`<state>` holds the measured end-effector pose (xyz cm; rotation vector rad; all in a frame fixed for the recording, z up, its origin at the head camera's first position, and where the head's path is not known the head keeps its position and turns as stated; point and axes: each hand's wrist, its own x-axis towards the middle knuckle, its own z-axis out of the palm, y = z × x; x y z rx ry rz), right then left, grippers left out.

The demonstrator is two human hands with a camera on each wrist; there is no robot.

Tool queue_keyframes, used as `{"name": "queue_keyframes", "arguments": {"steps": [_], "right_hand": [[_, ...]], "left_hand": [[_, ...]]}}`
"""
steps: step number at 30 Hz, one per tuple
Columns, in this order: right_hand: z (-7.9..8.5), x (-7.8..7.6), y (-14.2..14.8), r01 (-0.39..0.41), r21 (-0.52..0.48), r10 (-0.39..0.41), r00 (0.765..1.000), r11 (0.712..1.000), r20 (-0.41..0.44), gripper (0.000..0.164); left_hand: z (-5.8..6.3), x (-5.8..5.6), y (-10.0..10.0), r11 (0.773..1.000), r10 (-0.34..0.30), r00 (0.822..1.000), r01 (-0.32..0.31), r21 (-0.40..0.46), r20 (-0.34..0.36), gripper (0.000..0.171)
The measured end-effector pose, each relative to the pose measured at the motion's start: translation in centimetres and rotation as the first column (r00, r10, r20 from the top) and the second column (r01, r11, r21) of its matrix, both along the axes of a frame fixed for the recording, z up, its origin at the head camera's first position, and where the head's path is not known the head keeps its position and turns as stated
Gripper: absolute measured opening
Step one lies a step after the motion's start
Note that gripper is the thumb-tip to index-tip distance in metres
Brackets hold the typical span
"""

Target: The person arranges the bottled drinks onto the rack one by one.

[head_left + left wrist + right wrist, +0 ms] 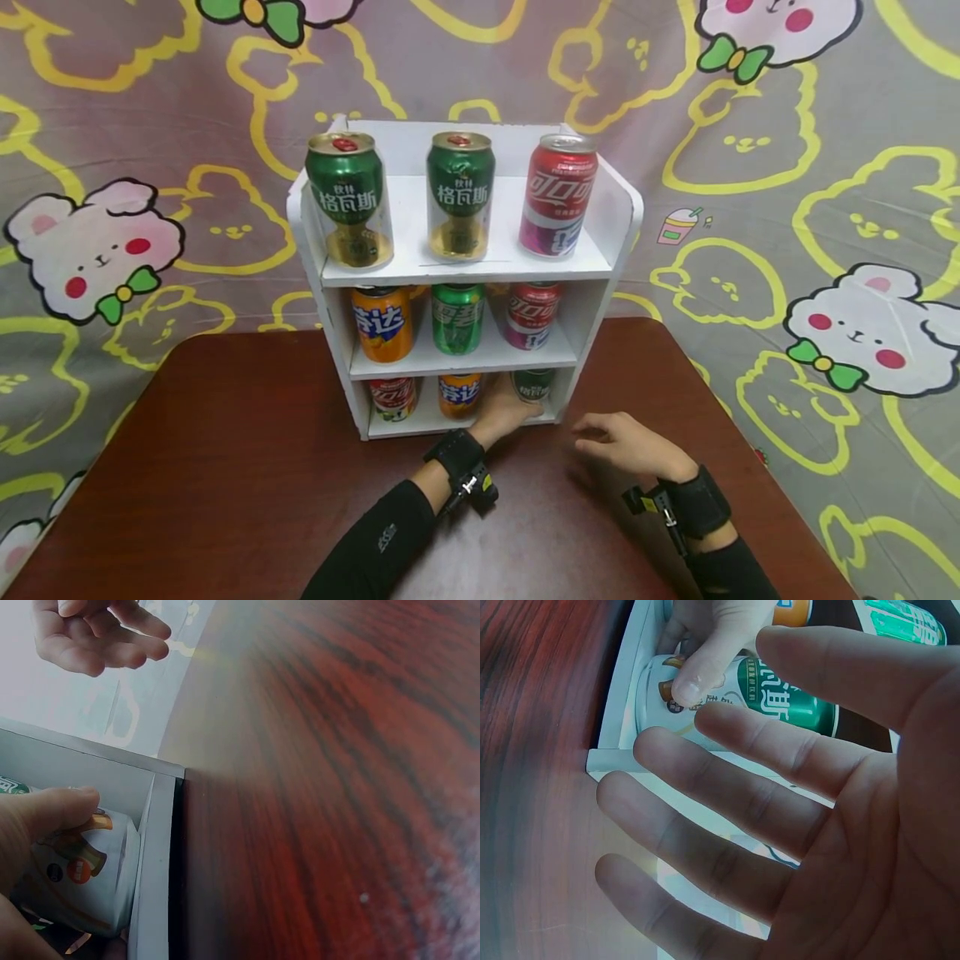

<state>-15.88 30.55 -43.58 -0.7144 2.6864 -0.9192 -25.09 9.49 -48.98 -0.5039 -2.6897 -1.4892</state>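
Observation:
My left hand [504, 413] reaches into the bottom compartment of a white three-tier shelf [480, 271]. Its thumb and fingers grip the lower part of a green-and-white drink can [532, 384], which stands at the right end of that level. In the right wrist view the thumb lies across the white lower half of this can [791, 694]. To the right of the shelf, above the table, hovers my right hand [637, 446], holding nothing. Its fingers [705, 776] are spread and fairly straight in the right wrist view.
On the bottom level, an orange can [459, 395] and a red can [393, 398] stand left of my hand. The middle level holds orange, green and red cans. Two green-gold cans and a red can [558, 196] stand on top. A patterned cloth hangs behind the brown table [247, 467].

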Motion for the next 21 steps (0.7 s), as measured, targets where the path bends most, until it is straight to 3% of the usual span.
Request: {"name": "queue_keyframes", "arguments": {"steps": [12, 21], "right_hand": [[0.04, -0.05, -0.08, -0.002, 0.003, 0.003, 1.0, 1.0, -0.008, 0.036], [0.02, -0.36, -0.19, -0.005, 0.008, 0.005, 1.0, 1.0, -0.007, 0.036]], "left_hand": [[0.18, -0.08, -0.13, 1.0, 0.005, 1.0, -0.004, -0.014, 0.021, 0.097], [0.05, -0.34, -0.17, 0.999, 0.018, 0.999, -0.019, -0.028, -0.033, 0.096]]}}
